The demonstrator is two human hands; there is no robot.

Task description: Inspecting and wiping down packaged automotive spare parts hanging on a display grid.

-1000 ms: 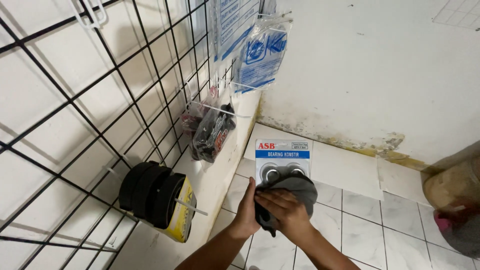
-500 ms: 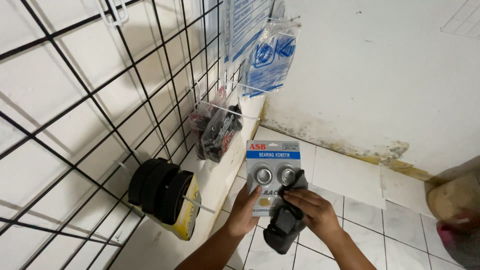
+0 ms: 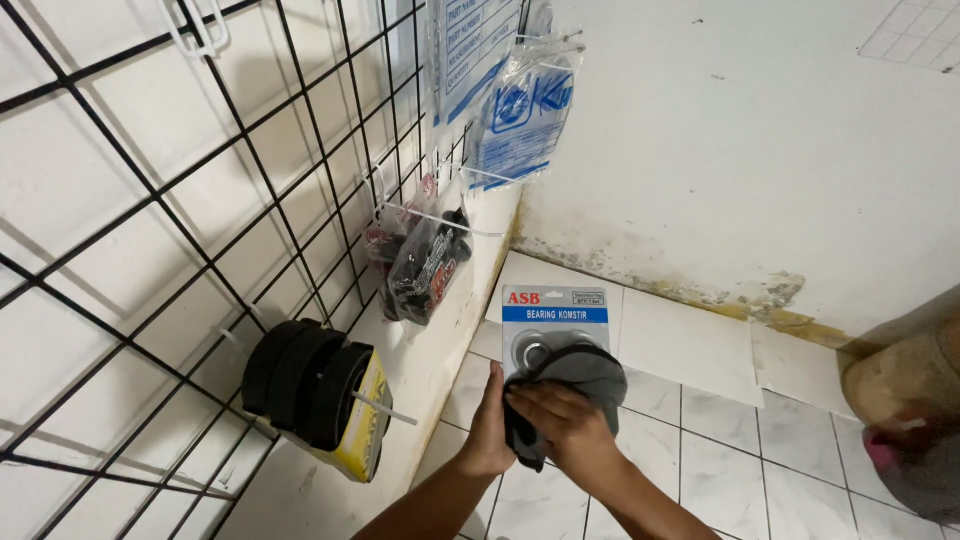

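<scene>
Head view, left fingers (image 3: 492,420) gripping blister card (image 3: 555,318), right fingers (image 3: 560,425) pressing grey cloth (image 3: 585,375), wire grid (image 3: 250,200) beside

You face a white wall (image 3: 760,130) with brown staining along its base. To your left, a black wire grid (image 3: 200,200) stands against another white wall, carrying hooks with bagged parts (image 3: 425,265) and black rings (image 3: 305,380). Below you lies a floor (image 3: 740,470) of white tiles. Lighting is even.

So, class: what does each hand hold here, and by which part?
The left hand holds the blister pack by its lower left edge. The right hand presses a dark grey cloth against the pack's lower front.
</scene>
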